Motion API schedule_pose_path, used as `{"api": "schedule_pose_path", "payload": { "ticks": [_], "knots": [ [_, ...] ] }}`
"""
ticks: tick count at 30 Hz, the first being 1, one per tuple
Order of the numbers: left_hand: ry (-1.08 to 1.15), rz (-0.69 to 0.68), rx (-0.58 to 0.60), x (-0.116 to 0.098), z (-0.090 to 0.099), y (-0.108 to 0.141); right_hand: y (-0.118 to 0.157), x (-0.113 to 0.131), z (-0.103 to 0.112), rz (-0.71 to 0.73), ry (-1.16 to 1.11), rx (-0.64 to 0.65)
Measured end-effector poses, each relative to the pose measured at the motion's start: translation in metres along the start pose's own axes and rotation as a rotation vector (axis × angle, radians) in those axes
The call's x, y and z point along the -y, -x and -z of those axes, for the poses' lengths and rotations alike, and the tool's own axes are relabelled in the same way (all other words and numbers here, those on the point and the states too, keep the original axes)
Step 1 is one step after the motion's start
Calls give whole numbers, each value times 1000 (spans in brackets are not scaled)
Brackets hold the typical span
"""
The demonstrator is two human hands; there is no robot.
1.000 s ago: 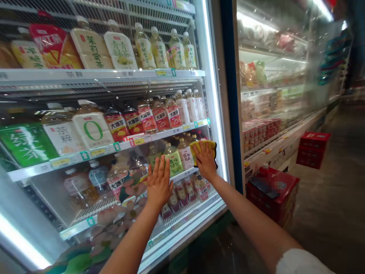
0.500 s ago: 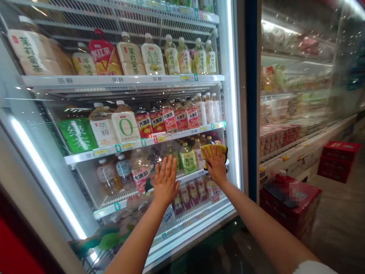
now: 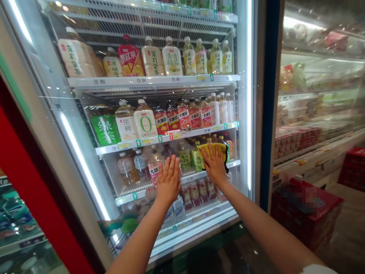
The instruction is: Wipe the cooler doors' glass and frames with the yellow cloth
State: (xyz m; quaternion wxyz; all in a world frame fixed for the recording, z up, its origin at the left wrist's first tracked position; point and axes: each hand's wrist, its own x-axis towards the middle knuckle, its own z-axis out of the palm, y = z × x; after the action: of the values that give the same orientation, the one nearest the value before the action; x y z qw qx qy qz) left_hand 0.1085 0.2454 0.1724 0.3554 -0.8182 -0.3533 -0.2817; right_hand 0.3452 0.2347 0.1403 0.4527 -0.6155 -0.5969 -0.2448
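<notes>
1. head view: the tall cooler (image 3: 258, 76) fills the centre, with its glass door (image 3: 185, 89) before the shelved bottles (image 3: 144, 121); if the door is unlatched, uneven pushing might shift it.
2. the red box (image 3: 327, 201) sits low on the right, beside the cooler; a careless sidestep might knock it.
3. the left hand (image 3: 169, 182) is flat and empty, fingers extended against the glass; a damp or greasy palm could leave prints or slip.
4. the right hand (image 3: 215, 165) lies open over the yellow cloth (image 3: 223, 149), fingers long rather than curled round it. how hard it presses, i cannot tell.
5. the cloth, right of the left hand, is pinned to the glass; light pressure could let it slide or drop, and trapped grit could scratch.
</notes>
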Motion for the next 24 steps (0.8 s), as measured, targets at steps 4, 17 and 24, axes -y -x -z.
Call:
{"api": "schedule_pose_path", "payload": {
  "ticks": [4, 17, 24],
  "knots": [
    [-17, 35, -4, 13, 9, 6, -25, 45, -2, -34, -18, -52],
    [-61, 81, 42, 57, 26, 42, -17, 74, -3, 69, 9, 15],
    [-64, 135, 36, 76, 39, 56, -9, 135, -16, 177, 8, 48]
  ]
}}
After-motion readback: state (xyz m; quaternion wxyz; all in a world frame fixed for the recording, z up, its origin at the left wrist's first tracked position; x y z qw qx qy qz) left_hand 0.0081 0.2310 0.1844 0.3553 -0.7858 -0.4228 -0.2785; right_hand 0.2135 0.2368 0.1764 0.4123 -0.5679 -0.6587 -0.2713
